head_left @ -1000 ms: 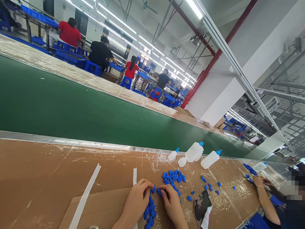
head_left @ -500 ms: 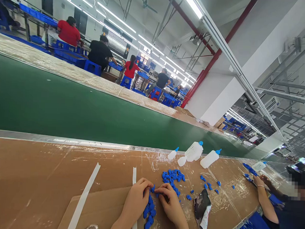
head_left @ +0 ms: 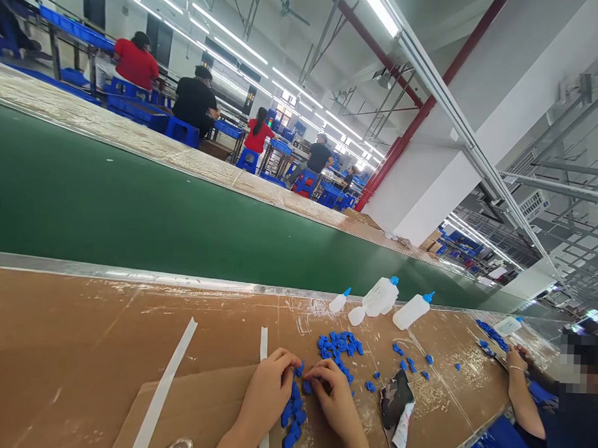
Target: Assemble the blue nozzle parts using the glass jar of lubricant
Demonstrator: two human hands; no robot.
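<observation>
— See the left hand point(head_left: 268, 393)? Its grip has stayed curled, fingertips on the blue pieces point(head_left: 293, 413) on the desk point(head_left: 79, 347).
— And the right hand point(head_left: 335, 398) crept closer, pinching one piece.

Brown workbench point(head_left: 79, 334) bears blue parts point(head_left: 338, 346), bottles point(head_left: 381, 296).

Bottles point(head_left: 382, 297) behind parts point(head_left: 338, 346) on table point(head_left: 79, 347)

Blue parts point(head_left: 338, 346), green conveyor belt point(head_left: 132, 211), camouflage-patterned pouch point(head_left: 395, 404).
</observation>
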